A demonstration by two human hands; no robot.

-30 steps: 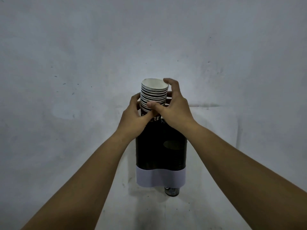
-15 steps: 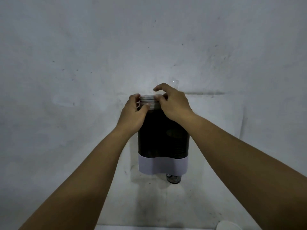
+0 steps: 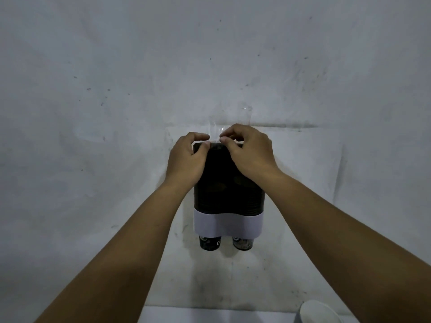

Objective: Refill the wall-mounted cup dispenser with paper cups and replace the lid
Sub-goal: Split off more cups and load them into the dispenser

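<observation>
- Cups that stuck up out of the dispenser (image 3: 227, 190) a second ago are now down inside it, two cup bottoms (image 3: 209, 243) poking out below.
- Left hand (image 3: 186, 157) and right hand (image 3: 250, 151) each pinch clear plastic wrap (image 3: 215, 130) at the top opening.
- Looks like unsleeving; next, pull it free, then find the lid, which isn't in view.

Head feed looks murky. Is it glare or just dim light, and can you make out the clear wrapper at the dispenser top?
Head view: dim, no glare; corners darker. Dispenser body reads near black. The clear wrapper shows only by faint highlights above the left hand and right hand. Forearms stretch with wide-angle distortion.
</observation>
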